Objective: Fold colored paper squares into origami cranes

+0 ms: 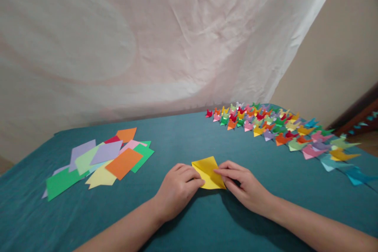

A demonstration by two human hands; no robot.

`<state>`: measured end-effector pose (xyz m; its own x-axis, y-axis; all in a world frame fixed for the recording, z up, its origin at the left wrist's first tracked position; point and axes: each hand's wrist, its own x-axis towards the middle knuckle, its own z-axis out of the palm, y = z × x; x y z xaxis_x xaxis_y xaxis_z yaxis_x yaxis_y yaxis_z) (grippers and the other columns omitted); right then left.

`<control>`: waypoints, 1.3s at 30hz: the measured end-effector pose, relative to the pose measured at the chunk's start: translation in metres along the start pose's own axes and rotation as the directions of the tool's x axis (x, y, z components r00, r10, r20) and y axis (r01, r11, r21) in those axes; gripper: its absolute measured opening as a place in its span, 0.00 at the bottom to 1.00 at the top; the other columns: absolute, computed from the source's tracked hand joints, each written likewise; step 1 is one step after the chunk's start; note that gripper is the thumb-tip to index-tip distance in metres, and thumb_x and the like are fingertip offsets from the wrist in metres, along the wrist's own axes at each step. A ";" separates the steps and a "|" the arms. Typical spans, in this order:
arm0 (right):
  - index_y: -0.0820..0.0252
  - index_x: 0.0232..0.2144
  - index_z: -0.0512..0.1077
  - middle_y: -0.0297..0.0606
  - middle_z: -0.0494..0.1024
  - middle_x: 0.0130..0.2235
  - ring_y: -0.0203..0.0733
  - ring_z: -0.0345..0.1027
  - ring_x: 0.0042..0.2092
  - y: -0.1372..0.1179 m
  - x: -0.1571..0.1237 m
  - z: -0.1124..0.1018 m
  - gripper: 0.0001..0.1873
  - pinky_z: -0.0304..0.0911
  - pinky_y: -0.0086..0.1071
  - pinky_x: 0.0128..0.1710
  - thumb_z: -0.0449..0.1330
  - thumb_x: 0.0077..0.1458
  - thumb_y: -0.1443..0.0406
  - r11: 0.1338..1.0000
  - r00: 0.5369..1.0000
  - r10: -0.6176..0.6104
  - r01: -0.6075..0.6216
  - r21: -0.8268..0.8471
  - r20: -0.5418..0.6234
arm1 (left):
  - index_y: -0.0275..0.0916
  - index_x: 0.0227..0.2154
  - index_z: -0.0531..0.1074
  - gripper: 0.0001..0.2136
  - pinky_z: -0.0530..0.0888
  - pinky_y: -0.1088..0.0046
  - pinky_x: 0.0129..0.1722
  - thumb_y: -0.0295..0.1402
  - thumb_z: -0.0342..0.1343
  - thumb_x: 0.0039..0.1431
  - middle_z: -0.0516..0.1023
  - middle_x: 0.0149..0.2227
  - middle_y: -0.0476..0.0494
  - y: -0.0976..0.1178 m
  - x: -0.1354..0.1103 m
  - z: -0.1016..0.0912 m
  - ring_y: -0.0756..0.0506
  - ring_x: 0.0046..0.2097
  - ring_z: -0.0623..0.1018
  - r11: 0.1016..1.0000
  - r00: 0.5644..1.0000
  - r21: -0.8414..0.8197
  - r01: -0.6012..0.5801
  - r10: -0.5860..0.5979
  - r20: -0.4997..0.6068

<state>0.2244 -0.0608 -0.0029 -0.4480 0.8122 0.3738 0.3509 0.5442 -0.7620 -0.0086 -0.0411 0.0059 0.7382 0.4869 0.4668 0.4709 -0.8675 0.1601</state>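
Note:
A yellow sheet of paper (209,169) lies at the front middle of the table, with a crease running across it and its surface slightly raised. My left hand (180,185) grips its left edge, thumb on top and the other fingers curled. At the right edge, my right hand (240,183) pinches the paper between thumb and fingertips. The fingertips under the sheet are hidden.
Loose coloured paper sheets (124,163) overlap in a pile at the left. Many folded paper birds (268,136) stand in rows at the right. A teal cloth (174,138) covers the table, and a pale hanging sheet (165,47) is behind it.

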 end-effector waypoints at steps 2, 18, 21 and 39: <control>0.56 0.46 0.72 0.41 0.72 0.39 0.38 0.67 0.39 0.003 0.000 -0.001 0.19 0.63 0.30 0.39 0.49 0.58 0.74 1.000 1.000 0.009 -0.009 -0.008 -0.002 | 0.41 0.37 0.73 0.07 0.66 0.69 0.41 0.28 0.49 0.63 0.77 0.35 0.48 -0.001 0.000 0.000 0.48 0.40 0.73 1.000 1.000 -0.004 0.010 -0.010 -0.012; 0.52 0.42 0.75 0.42 0.69 0.38 0.44 0.62 0.40 0.017 0.002 -0.007 0.14 0.61 0.39 0.38 0.55 0.57 0.71 0.859 0.980 -0.195 0.152 -0.488 -0.038 | 0.40 0.36 0.72 0.07 0.68 0.70 0.41 0.28 0.49 0.63 0.78 0.36 0.49 -0.003 -0.001 0.001 0.48 0.40 0.74 0.998 0.999 -0.059 0.019 -0.021 -0.046; 0.51 0.38 0.76 0.43 0.70 0.39 0.45 0.61 0.41 0.014 0.002 -0.010 0.11 0.60 0.39 0.38 0.55 0.58 0.69 0.812 0.972 -0.234 0.186 -0.553 -0.016 | 0.40 0.35 0.72 0.07 0.67 0.69 0.41 0.27 0.49 0.63 0.77 0.36 0.48 -0.004 -0.002 0.001 0.48 0.40 0.74 0.997 0.998 -0.060 0.044 -0.046 -0.036; 0.59 0.30 0.70 0.37 0.74 0.37 0.40 0.64 0.40 0.013 0.005 -0.009 0.08 0.59 0.36 0.42 0.53 0.60 0.67 0.958 0.998 -0.005 0.024 -0.285 0.066 | 0.39 0.33 0.73 0.10 0.66 0.69 0.40 0.33 0.47 0.64 0.75 0.36 0.46 -0.003 -0.001 -0.003 0.47 0.39 0.71 0.956 0.958 -0.086 0.280 -0.271 0.097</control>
<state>0.2337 -0.0479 -0.0063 -0.5028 0.7938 0.3422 0.5601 0.6008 -0.5704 -0.0119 -0.0396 0.0075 0.6261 0.7116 0.3189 0.6156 -0.7020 0.3581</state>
